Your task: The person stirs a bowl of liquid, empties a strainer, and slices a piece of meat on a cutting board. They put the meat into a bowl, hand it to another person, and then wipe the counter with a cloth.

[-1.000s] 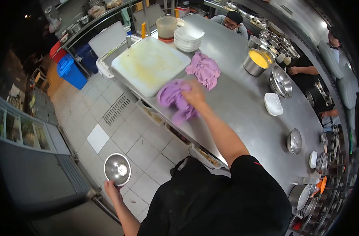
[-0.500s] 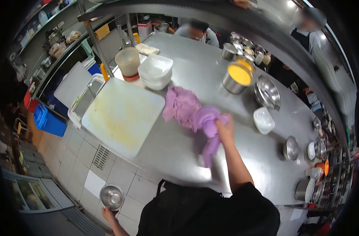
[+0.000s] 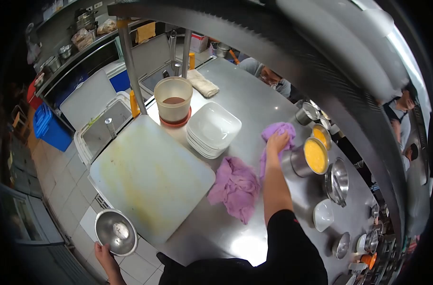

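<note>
My left hand (image 3: 104,254) grips the rim of a steel mixing bowl (image 3: 115,232), held low over the floor beside the table. Under my right hand (image 3: 278,140), fingers closed over it, a bunched purple cloth (image 3: 284,128) lies on the steel table, just left of a pot of yellow liquid (image 3: 316,156). A second, mauve cloth (image 3: 237,187) lies crumpled nearer to me, by the corner of a stained white cutting board (image 3: 150,175). A stack of white square dishes (image 3: 213,126) stands behind that cloth.
A tub with brown contents (image 3: 173,100) stands beyond the board. Steel bowls (image 3: 336,180) and a white bowl (image 3: 323,214) line the right side. A shelf beam (image 3: 292,57) crosses above. A person (image 3: 268,76) is at the far edge.
My right hand has carried the purple cloth away from me, across the table to beside the pot. The view has shifted, and the steel bowl stays in my left hand.
</note>
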